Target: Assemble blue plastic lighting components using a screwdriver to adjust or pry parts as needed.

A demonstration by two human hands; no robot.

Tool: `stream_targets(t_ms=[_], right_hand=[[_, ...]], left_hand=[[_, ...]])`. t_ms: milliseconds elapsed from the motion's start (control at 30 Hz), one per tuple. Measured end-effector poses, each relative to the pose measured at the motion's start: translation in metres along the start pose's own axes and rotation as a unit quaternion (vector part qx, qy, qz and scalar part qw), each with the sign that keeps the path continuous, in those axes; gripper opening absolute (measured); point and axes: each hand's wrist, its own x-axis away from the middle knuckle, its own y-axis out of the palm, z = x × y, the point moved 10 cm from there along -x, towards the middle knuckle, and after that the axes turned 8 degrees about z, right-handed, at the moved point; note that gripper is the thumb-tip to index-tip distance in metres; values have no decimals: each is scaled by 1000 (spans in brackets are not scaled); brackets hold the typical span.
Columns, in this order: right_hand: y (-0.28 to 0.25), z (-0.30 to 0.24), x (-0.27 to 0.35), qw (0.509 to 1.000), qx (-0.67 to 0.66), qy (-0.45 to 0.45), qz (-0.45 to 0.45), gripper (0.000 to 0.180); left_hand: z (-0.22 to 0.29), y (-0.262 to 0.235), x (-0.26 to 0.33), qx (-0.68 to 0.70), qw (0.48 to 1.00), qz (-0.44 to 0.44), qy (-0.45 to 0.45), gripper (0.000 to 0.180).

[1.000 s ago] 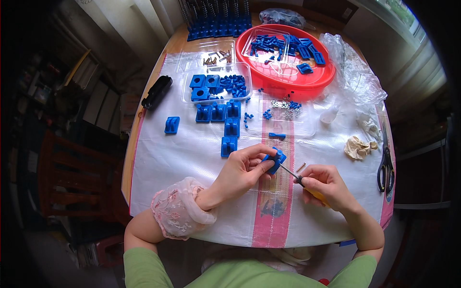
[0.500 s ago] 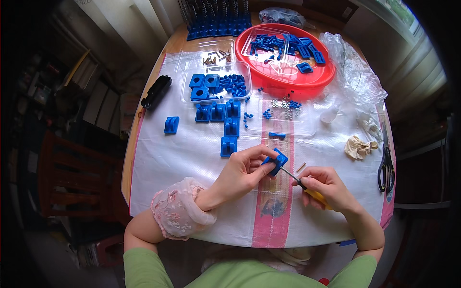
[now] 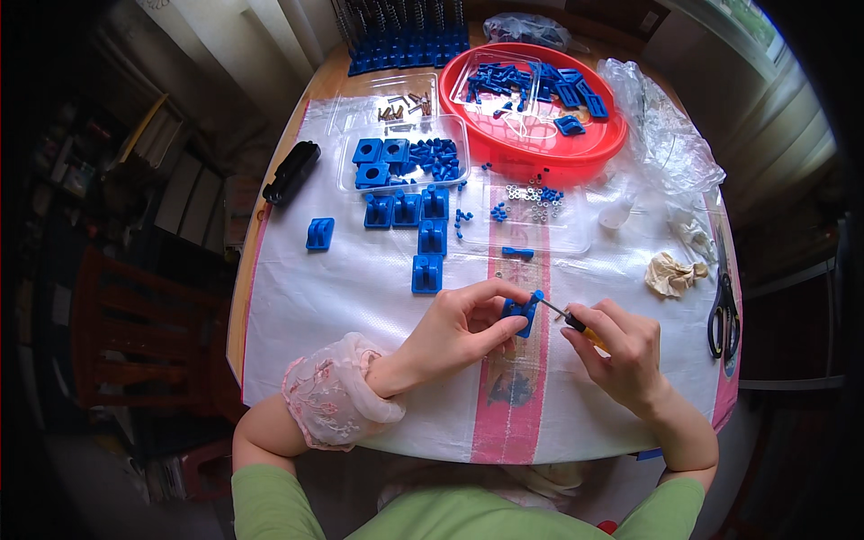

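Observation:
Between the thumb and fingers of my left hand (image 3: 454, 331) is a small blue plastic bracket (image 3: 524, 315), tilted on its edge above the pink stripe of the cloth. My right hand (image 3: 628, 349) grips a screwdriver (image 3: 574, 321) with a yellow and black handle. Its thin metal shaft points left, and the tip meets the upper part of the bracket. Beyond my hands lies a slim blue plastic piece (image 3: 517, 253). Left of it, several finished-looking blue brackets (image 3: 427, 274) sit in an L-shaped group, with a single blue bracket (image 3: 319, 234) apart from them.
A see-through box (image 3: 344, 184) holds blue plates and small parts. Behind it are brass-coloured pins (image 3: 393, 112). A red basin (image 3: 540, 164) holds more blue pieces. White nuts (image 3: 540, 209) lie before it. Scissors (image 3: 723, 315), crumpled paper (image 3: 673, 275) and a black case (image 3: 292, 173) flank the work area.
The bracket has turned in my left hand and now stands more on edge. My right hand has moved up and turned, bringing the screwdriver higher and its shaft to a flatter angle.

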Motion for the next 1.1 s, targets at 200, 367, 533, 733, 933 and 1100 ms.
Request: stream_targets(t_ms=[200,367,533,733,933,1100], right_hand=[[-3,3,-2,999,-2,6,32,24],[6,0,2,1000,-27,7,1,23],[5,-3,1,1000,-27,-2,3,23],[-4,0,-1,996,-82,19,36,24],[-5,6,-2,992,-113,31,51,24],[0,2,-1,993,-113,24,27,23]], left_hand=[[-8,-12,-5,89,995,37,-28,29],[-8,-9,-8,82,996,21,-6,29],[-1,-9,-6,50,998,15,23,28],[4,-10,-6,34,999,22,30,27],[-2,-14,-6,63,998,28,1,29],[-2,-14,-5,85,996,29,9,26]])
